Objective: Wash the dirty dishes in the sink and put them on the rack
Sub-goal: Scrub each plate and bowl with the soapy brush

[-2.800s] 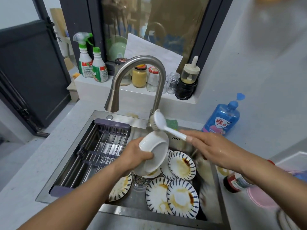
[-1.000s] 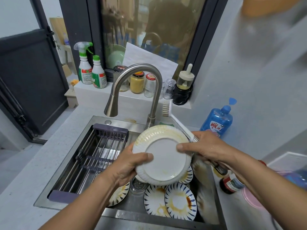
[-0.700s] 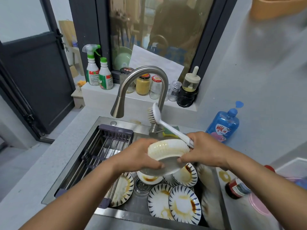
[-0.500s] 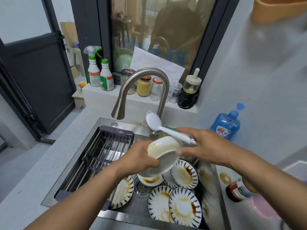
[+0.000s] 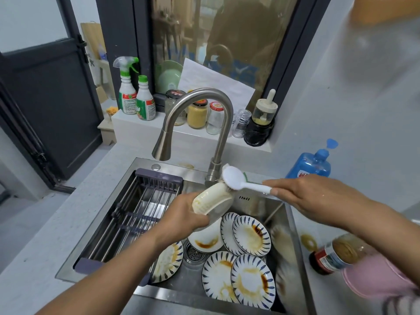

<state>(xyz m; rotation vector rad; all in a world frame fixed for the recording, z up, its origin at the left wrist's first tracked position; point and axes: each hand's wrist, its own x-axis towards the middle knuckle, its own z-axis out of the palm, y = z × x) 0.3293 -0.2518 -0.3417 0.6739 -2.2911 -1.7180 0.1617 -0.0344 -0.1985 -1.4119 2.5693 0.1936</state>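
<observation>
Change: since half a second ago the dish brush (image 5: pixel 236 179) head has dropped onto the far rim of the ribbed plate (image 5: pixel 212 200), now tipped more edge-on; scrubbing goes on.
Left hand (image 5: pixel 181 215): grips the plate's near edge above the sink (image 5: pixel 256 203).
Right hand (image 5: pixel 311 196): fingers curled round the brush handle.
Plate: cream, yellowish smears along its ribs.
Rack (image 5: pixel 145 201): left, across the sink.

Counted: 5 blue-striped plates (image 5: pixel 251 235), 1 ribbed white dish (image 5: pixel 213 198), 1 brush (image 5: pixel 234 178), 1 rack (image 5: pixel 141 208), 2 green-capped bottles (image 5: pixel 127 96), 3 lidded jars (image 5: pixel 197 115).
</observation>
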